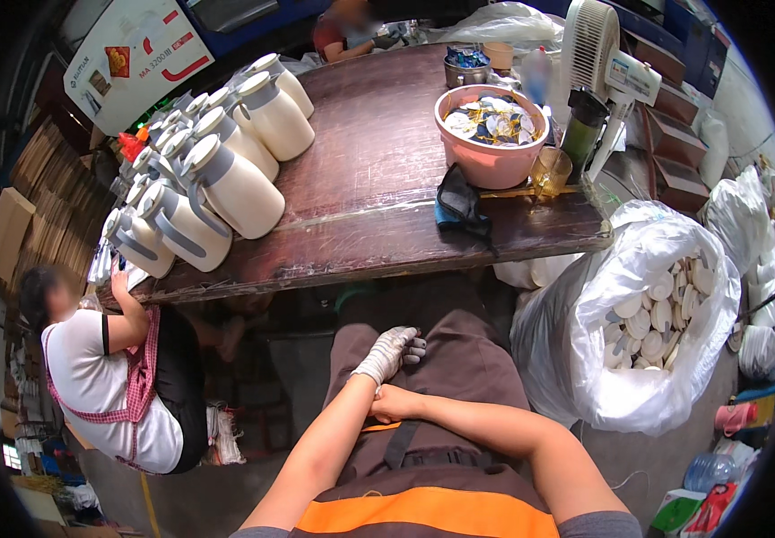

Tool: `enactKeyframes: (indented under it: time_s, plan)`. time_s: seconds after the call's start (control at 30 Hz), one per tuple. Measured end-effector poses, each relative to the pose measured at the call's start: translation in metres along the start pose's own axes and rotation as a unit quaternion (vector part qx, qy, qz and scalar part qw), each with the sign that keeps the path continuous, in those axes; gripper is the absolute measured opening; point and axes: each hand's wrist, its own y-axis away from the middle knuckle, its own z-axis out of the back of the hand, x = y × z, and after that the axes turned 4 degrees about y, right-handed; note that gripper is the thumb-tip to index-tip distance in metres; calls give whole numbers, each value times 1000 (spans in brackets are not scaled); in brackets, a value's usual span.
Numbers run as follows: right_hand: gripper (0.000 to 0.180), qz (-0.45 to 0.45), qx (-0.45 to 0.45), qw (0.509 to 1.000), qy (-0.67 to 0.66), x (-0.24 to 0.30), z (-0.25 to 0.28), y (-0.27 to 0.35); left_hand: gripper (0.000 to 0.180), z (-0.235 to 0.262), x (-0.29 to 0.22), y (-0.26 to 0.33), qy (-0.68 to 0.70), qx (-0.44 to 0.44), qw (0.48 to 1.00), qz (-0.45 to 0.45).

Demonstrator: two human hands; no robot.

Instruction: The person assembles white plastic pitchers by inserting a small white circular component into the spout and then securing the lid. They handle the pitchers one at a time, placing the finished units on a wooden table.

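Note:
Above my lap, my left hand (394,352) wears a white work glove (378,362) with dark fingertips. Its fingers are curled in, and nothing shows in them. My bare right hand (395,404) is closed at the left wrist, by the glove's cuff, where it seems to pinch the edge; its fingertips are partly hidden. Both hands are in front of the dark table (361,188), below its near edge. Several cream jugs with grey lids and handles, one of them a large jug (239,193), stand on the table's left part.
A pink bucket (486,161) of round lid pieces, a black-and-blue cloth item (461,208), an amber cup (550,172), a dark bottle (582,125) and a white fan (590,45) stand right. A plastic sack (576,332) holds lids. People sit left (118,377) and far side (344,36).

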Motion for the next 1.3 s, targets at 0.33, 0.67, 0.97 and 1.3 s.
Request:
enactKeyframes:
  time_s: [0.33, 0.67, 0.97, 1.3]
  plan:
    - [25, 23, 40, 999, 23, -8, -16, -11, 24, 17, 1, 23, -22, -25, 998, -45]
    - [21, 5, 40, 999, 23, -6, -19, -3, 25, 12, 5, 32, -30, -24, 997, -60]
    - [25, -15, 38, 999, 12, 6, -29, -1, 22, 14, -1, 38, -45, -17, 997, -60]
    - [32, 26, -88, 993, 81, -13, -29, 1, 27, 1, -14, 40, -229, 42, 971, -47]
